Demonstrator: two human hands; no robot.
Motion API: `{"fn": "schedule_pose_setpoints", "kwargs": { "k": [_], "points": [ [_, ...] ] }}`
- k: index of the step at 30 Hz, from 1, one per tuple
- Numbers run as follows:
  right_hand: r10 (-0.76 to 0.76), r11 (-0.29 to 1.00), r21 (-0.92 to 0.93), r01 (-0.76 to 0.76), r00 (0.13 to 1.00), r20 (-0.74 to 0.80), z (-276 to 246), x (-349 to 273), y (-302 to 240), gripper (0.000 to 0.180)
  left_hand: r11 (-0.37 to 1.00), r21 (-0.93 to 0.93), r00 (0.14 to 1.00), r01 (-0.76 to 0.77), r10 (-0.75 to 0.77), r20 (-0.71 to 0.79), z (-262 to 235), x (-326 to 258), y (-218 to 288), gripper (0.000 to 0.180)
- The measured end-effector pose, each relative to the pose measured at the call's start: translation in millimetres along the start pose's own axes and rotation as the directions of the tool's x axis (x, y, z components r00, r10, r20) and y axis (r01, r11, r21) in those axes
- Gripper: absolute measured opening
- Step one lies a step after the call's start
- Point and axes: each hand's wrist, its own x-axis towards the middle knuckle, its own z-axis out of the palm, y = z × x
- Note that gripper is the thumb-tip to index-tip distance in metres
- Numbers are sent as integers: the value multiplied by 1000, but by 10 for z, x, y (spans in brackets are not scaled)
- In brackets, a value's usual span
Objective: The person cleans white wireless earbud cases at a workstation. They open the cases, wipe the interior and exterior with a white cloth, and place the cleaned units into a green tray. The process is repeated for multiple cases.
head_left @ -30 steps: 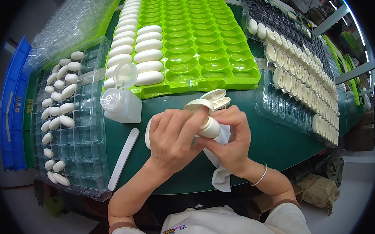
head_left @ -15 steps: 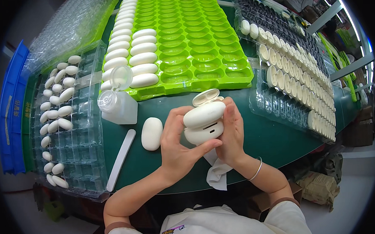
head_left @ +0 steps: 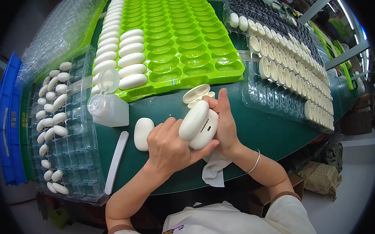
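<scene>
A white earbud charging case (head_left: 205,132) with a slot and a small port in its base is tilted between my two hands. Its rounded upper part (head_left: 194,120) leans toward my left. My left hand (head_left: 168,146) grips it from the left, fingers curled and thumb stretched along the underside. On the other side, my right hand (head_left: 224,128) holds it, with one digit pointing up and the others partly hidden behind the case. Just beyond the hands lies an open white shell (head_left: 197,94), its hollow side showing. A closed white oval case (head_left: 144,134) rests beside my left hand.
A white nail-file-like strip (head_left: 116,162) and a pump bottle (head_left: 107,108) with its cap raised are on the left. Beyond stands a green tray (head_left: 181,81) partly filled with white cases. Clear trays (head_left: 85,150) flank it. A white cloth (head_left: 214,171) lies under my right wrist.
The held case has turned from nearly level to steeply tilted. My left hand's fingers have curled over further, and the right hand has one digit raised. The whole view has shifted slightly.
</scene>
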Motion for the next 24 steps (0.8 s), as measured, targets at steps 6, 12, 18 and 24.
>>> {"fn": "schedule_pose_setpoints", "kwargs": {
  "k": [6,12,18,24],
  "points": [
    [-33,999,-25,33,999,-12,-14,-3,-46,56,999,43,1000,-24,24,8,-23,12,83,44],
    [-44,989,-141,35,997,-61,69,-38,-152,57,1000,-11,998,-23,22,-50,89,-91,156,42],
    [-107,969,-227,99,994,-23,32,40,-104,51,1000,-3,999,19,-19,-36,14,-23,56,37],
    [-635,331,-616,715,652,415,60,81,-189,36,967,-48,960,250,-254,-116,-164,46,-212,29]
  ]
}}
